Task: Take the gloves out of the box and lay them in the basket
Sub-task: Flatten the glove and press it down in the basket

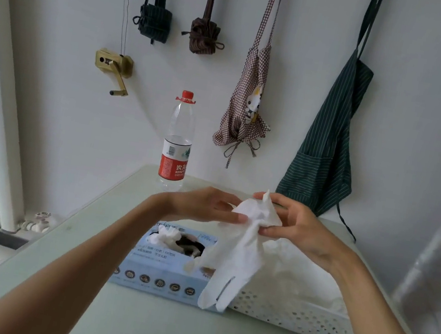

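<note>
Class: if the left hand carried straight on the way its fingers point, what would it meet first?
Probably the right hand: the left hand points right, across the glove both already pinch. Depth is unclear.

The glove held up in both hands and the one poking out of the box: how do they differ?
The held glove hangs full length in the air, pinched by the left hand and right hand; the boxed glove is a crumpled tuft in the box opening, untouched. Both are thin and white.
</note>
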`<state>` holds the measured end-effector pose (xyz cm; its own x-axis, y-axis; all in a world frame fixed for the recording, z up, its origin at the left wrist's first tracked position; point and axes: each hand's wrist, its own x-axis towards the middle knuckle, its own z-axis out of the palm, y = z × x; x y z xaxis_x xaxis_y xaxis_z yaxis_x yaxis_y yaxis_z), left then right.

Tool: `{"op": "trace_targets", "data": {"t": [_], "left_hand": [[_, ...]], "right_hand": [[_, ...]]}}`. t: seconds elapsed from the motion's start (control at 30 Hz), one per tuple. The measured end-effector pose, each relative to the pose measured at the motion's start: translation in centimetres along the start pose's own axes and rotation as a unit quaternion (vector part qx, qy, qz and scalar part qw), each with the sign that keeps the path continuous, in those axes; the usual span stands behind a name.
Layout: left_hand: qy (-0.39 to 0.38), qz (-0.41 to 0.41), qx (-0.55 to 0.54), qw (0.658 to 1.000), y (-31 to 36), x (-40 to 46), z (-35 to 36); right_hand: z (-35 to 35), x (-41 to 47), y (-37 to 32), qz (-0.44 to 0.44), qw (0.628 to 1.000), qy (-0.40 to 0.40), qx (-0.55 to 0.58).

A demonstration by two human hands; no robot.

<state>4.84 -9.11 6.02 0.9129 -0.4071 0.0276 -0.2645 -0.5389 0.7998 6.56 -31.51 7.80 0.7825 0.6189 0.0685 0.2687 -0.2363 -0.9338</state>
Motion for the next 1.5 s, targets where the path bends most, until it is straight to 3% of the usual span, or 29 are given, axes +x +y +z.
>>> {"op": "trace_targets", "data": {"t": [0.17, 0.33, 0.5, 0.6, 0.7, 0.83, 1.03, 1.2, 1.37, 1.5], "left_hand": [[0.031, 0.003, -0.031, 0.999, 0.5, 1.5, 2.3], [0.042, 0.013, -0.048, 0.998, 1.1, 3.4, 3.6], [0.046, 0.028, -0.089, 0.995, 1.7, 4.1, 3.6], [0.062, 0.027, -0.049, 0.996, 2.0, 4.6, 3.5], [0.060, 0.022, -0.031, 0.997, 1.6, 4.7, 3.5], [0.036, 0.029, -0.111, 0.993, 1.4, 4.5, 3.6], [0.011, 0.007, -0.252, 0.968, 1.6, 5.0, 2.8], [0.091, 0.044, -0.120, 0.988, 1.0, 4.2, 1.8], [0.044, 0.079, -0.082, 0.993, 3.0, 4.2, 2.9], [0.071, 0.097, -0.088, 0.989, 4.5, 5.0, 3.8]], "right_hand": [[-1.3, -2.5, 2.6, -0.007, 1.000, -0.006, 0.022], [-1.6, -3.0, 5.6, 0.023, 0.979, 0.150, 0.138], [-3.1, -4.5, 6.8, -0.004, 0.974, 0.073, 0.212], [-3.1, -4.4, 6.9, -0.004, 0.961, 0.164, 0.222], [-3.7, -4.3, 7.1, 0.001, 0.938, 0.300, 0.177], [-4.5, -4.0, 5.7, -0.013, 0.928, 0.361, 0.097], [-6.2, -3.4, 1.8, -0.038, 0.928, 0.369, -0.011], [-6.3, -2.9, -1.2, -0.083, 0.912, 0.384, -0.116], [-4.8, -2.4, -3.8, -0.106, 0.907, 0.342, -0.223], [-5.0, -2.0, -4.8, -0.091, 0.915, 0.323, -0.226]]}}
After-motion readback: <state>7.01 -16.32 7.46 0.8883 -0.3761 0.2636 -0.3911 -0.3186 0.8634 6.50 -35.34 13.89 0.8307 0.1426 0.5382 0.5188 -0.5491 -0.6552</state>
